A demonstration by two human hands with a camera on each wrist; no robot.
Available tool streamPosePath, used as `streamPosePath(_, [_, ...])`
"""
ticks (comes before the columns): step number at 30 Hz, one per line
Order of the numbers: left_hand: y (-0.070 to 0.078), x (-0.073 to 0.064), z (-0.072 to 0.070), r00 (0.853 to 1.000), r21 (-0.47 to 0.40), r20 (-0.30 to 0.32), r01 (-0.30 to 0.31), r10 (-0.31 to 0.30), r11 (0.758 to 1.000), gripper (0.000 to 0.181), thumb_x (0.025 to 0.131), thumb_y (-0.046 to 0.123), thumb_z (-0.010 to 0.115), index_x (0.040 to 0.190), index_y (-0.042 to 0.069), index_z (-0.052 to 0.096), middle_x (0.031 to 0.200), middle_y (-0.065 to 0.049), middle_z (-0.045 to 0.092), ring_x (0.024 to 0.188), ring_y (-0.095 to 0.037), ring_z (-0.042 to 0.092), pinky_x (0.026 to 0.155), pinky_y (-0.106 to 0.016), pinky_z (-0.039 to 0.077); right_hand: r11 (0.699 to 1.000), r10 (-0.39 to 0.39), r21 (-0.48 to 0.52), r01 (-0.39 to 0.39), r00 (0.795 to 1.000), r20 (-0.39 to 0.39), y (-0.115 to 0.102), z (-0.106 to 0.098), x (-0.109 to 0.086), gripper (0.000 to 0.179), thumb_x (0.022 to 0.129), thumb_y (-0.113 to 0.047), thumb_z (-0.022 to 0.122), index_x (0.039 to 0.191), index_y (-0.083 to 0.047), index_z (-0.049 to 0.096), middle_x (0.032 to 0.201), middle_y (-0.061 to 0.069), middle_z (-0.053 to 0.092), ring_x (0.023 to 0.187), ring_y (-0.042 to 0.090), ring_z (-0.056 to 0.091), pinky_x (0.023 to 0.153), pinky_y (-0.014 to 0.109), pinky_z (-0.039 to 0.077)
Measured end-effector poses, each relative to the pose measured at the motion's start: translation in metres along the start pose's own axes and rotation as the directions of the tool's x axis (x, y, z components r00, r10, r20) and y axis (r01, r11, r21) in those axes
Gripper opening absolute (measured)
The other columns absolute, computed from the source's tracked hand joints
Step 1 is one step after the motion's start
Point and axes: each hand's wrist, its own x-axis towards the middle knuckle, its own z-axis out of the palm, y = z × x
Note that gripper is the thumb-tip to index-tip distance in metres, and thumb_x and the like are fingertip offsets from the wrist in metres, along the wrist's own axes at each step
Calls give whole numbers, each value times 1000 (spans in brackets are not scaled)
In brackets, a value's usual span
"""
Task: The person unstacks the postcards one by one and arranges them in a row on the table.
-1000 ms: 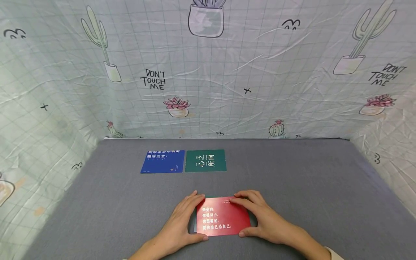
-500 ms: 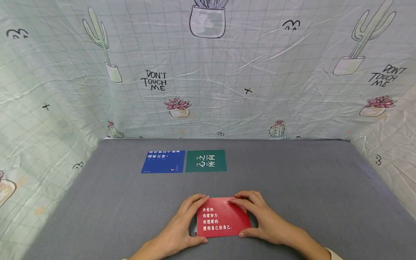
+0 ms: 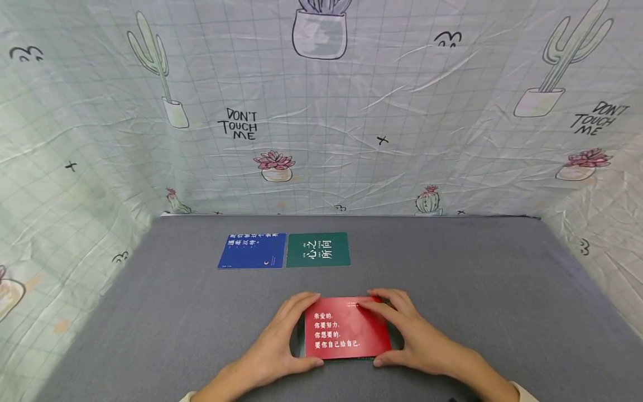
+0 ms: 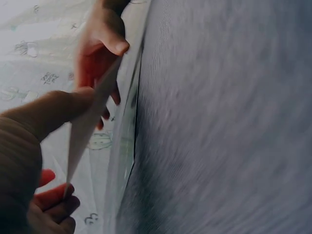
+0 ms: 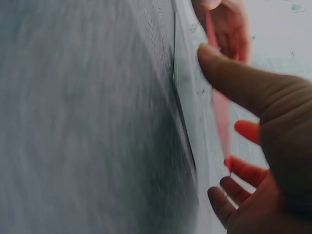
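Observation:
A red card with white Chinese writing (image 3: 346, 329) lies face up between both hands, near the front of the grey table. My left hand (image 3: 276, 340) holds its left end, thumb at the near edge and fingers at the far edge. The right hand (image 3: 417, 338) grips the other end the same way, with its index finger over the top corner. Seen from the left wrist, the card's pale underside (image 4: 87, 122) slants above the tabletop. Beneath it a flat greenish card (image 4: 130, 131) rests on the table, mostly hidden in the head view.
Farther back on the grey table (image 3: 452, 268), a blue card (image 3: 253, 251) and a green card (image 3: 318, 249) lie side by side, nearly touching. A pale cactus-print cloth (image 3: 341, 162) hangs behind the table and along both sides.
Both hands have raised the red card, which now sits a little higher in the head view. A dark green edge shows below it. The blue and green cards have stayed put.

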Motion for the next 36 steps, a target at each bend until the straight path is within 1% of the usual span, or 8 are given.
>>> streamPosePath(3, [2, 5, -4, 1000, -13, 2, -6, 6, 1000, 98, 66, 31, 88, 147, 22, 33, 144, 6, 34, 128, -15, 35, 98, -40, 45, 999, -35, -6, 35, 999, -9, 0, -6, 1, 82, 75, -38, 81, 145, -25, 39, 145, 2, 32, 129, 22, 25, 82, 30, 54])
streamPosePath(9, [2, 15, -7, 999, -5, -7, -51, 51, 999, 100, 64, 27, 89, 147, 21, 32, 145, 3, 34, 129, -16, 34, 98, -41, 44, 996, -83, -34, 81, 996, -42, 2, -15, 2, 77, 78, -37, 79, 143, -23, 42, 145, 3, 33, 128, 22, 27, 80, 32, 54])
streamPosePath(15, [3, 25, -8, 1000, -16, 15, -20, 20, 1000, 101, 66, 28, 89, 148, 24, 30, 146, 5, 30, 130, -15, 30, 96, -41, 45, 993, -101, -66, 95, 991, -85, 6, -23, 4, 76, 76, -34, 81, 142, -22, 45, 144, 4, 35, 128, 21, 28, 79, 33, 55])
streamPosePath(19, [4, 35, -8, 999, 9, -2, -52, 52, 999, 101, 64, 29, 89, 147, 20, 32, 146, 2, 31, 130, -16, 30, 98, -42, 44, 993, -92, -83, 83, 990, -104, 10, -30, 6, 77, 74, -34, 83, 140, -23, 47, 144, 3, 36, 128, 20, 28, 78, 34, 55])
streamPosePath(24, [6, 49, -9, 997, 43, 0, -75, 76, 996, 99, 65, 28, 89, 146, 14, 34, 146, -1, 30, 132, -17, 28, 99, -41, 44, 994, -76, -89, 66, 989, -123, 16, -39, 8, 76, 73, -37, 82, 139, -22, 49, 145, 3, 36, 129, 21, 28, 75, 34, 56])
streamPosePath(27, [6, 58, -9, 997, 52, 4, -80, 80, 995, 99, 65, 27, 89, 146, 12, 34, 146, -3, 30, 133, -19, 27, 99, -41, 44, 991, -92, -110, 78, 987, -134, 21, -45, 10, 75, 74, -38, 81, 139, -20, 49, 145, 5, 36, 131, 21, 27, 78, 36, 56])
streamPosePath(31, [5, 69, -8, 997, 57, 10, -80, 79, 995, 99, 66, 26, 88, 147, 14, 33, 146, -3, 30, 133, -19, 26, 98, -41, 44, 988, -116, -123, 99, 983, -144, 27, -53, 12, 75, 75, -35, 82, 139, -17, 49, 146, 8, 36, 131, 23, 27, 78, 38, 56])
streamPosePath(36, [3, 82, -5, 997, 63, 18, -74, 73, 995, 98, 67, 26, 87, 146, 11, 33, 146, -4, 30, 133, -18, 26, 96, -39, 46, 987, -117, -129, 96, 980, -159, 35, -60, 14, 75, 74, -31, 83, 139, -16, 49, 146, 9, 35, 131, 23, 28, 75, 38, 57])
